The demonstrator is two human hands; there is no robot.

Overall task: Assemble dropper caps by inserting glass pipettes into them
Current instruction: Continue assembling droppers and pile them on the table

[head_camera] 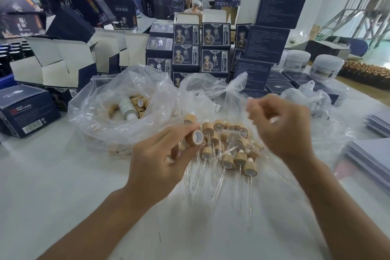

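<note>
My left hand pinches a bamboo-coloured dropper cap between thumb and forefinger, its white open end facing me. My right hand is raised to the right of it with fingers curled; motion blur hides whether it holds a glass pipette. Between and below the hands lies a pile of assembled caps with pipettes, their clear glass tubes pointing toward me on the white table.
A clear plastic bag at the left holds loose caps and a white bottle. More crumpled bags lie behind the pile. Dark blue boxes are stacked at the back, paper sheets lie at the right, and a person sits far behind.
</note>
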